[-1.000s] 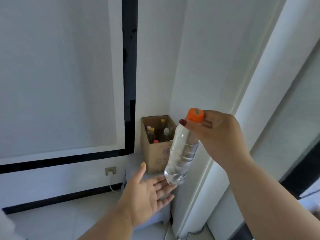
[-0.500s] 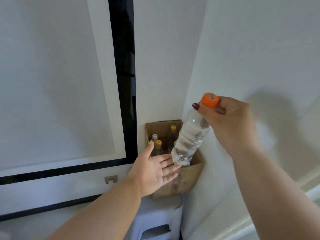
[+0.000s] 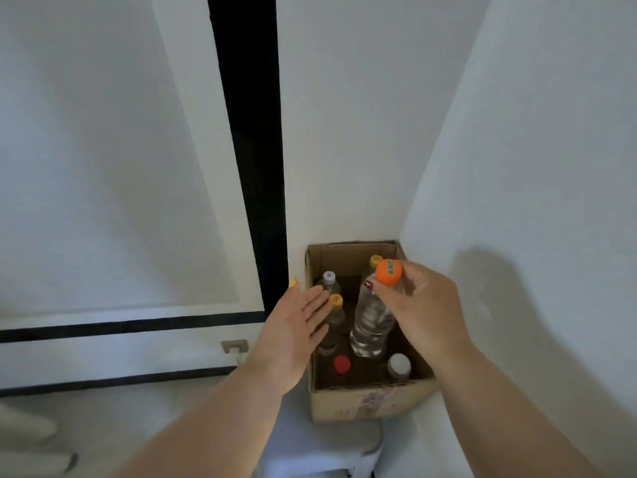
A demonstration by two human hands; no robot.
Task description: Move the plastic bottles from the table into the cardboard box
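My right hand [image 3: 418,312] grips a clear plastic bottle [image 3: 372,322] by its orange cap and neck. The bottle hangs upright, its base down inside the open cardboard box [image 3: 365,403] in the wall corner. Several bottles stand in the box: one with a white cap [image 3: 329,277], two with yellow caps [image 3: 336,301], one with a red cap [image 3: 342,364], and another white-capped one [image 3: 399,365]. My left hand [image 3: 293,336] is open, palm up, fingers over the box's left rim, apart from the held bottle.
The box rests on a white stool or stand [image 3: 324,446] tight in the corner between two white walls. A black-framed panel [image 3: 248,150] runs down the left wall. A wall socket [image 3: 235,346] sits low, left of the box.
The view has closed in on the box. My right hand has lowered the orange-capped bottle down into the box. My left hand has come off the bottle's base and stays open at the left rim.
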